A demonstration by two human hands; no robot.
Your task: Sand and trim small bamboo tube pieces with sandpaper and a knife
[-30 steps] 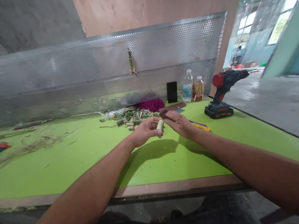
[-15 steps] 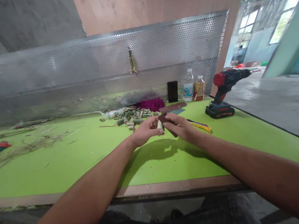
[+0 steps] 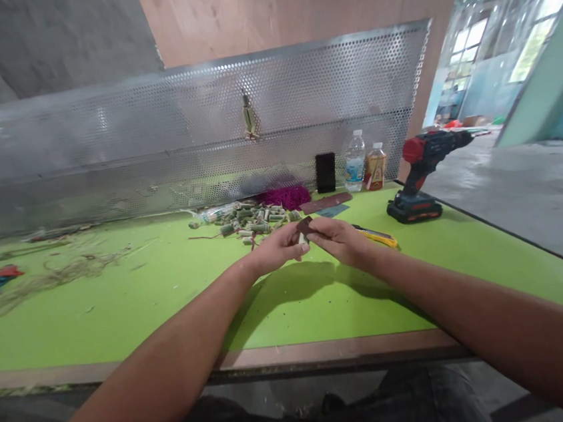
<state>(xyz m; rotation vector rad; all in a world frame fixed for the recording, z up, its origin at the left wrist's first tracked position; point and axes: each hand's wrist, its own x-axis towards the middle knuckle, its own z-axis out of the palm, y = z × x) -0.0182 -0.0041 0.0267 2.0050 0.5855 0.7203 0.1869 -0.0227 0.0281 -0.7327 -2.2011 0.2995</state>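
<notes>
Just above the green tabletop my left hand [image 3: 279, 246] is closed round a short pale piece of bamboo [image 3: 303, 238], mostly hidden by the fingers. My right hand [image 3: 338, 237] grips a dark brown strip of sandpaper [image 3: 305, 225], which lies against the bamboo piece. Behind my left hand is a pile of short green bamboo pieces [image 3: 257, 217]. Close to my right hand lies a yellow utility knife [image 3: 379, 237].
A cordless drill [image 3: 416, 176] stands upright at the right. Along the back are a black phone [image 3: 326, 173], two bottles [image 3: 355, 163], purple fibre [image 3: 287, 197] and more sandpaper [image 3: 325, 202]. Loose string [image 3: 67, 275] lies left. A bamboo figure [image 3: 248, 115] hangs on the perforated metal panel.
The sandpaper strip has shifted and tilted against the bamboo piece, so less of it shows below my right hand's fingers. Both hands stay in nearly the same place.
</notes>
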